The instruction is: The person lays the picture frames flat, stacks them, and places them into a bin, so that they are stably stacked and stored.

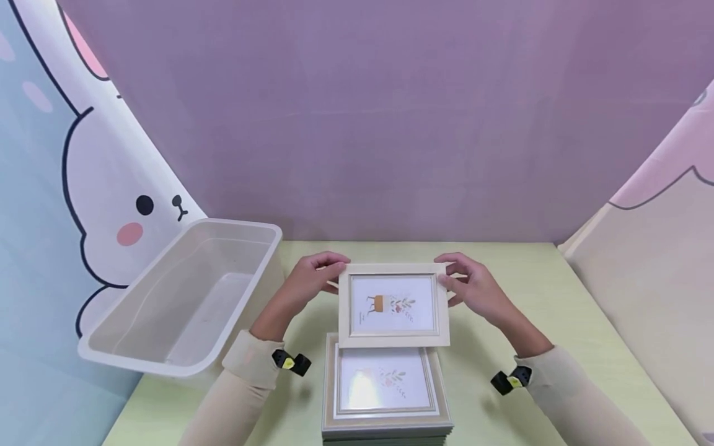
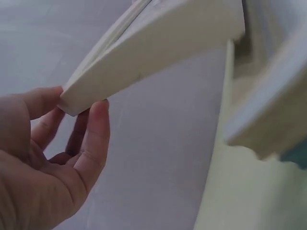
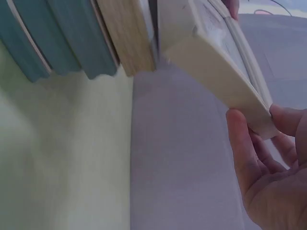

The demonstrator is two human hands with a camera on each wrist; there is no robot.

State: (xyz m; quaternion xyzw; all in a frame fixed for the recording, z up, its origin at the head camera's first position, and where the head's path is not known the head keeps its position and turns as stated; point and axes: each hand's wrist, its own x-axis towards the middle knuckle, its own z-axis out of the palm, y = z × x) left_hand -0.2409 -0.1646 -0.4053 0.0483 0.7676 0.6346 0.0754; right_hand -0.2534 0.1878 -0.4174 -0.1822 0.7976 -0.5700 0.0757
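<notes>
A cream picture frame (image 1: 393,267) with a plant print is held up between both hands, above the back part of a stack of picture frames (image 1: 385,423). My left hand (image 1: 312,279) pinches its far left corner, thumb on the front and fingers behind and below. At the far right corner my right hand (image 1: 474,288) pinches it the same way. In the left wrist view the picture frame (image 2: 144,62) tilts away from the stack. The right wrist view shows the held picture frame (image 3: 211,72) beside the stack's teal and wood-coloured edges (image 3: 127,38).
To the left a whitish plastic tub (image 1: 212,294) stands on the pale green table (image 1: 558,297). A purple backdrop (image 1: 390,124) rises behind the table. Cartoon-printed cloths (image 1: 100,186) hang on the left and right sides.
</notes>
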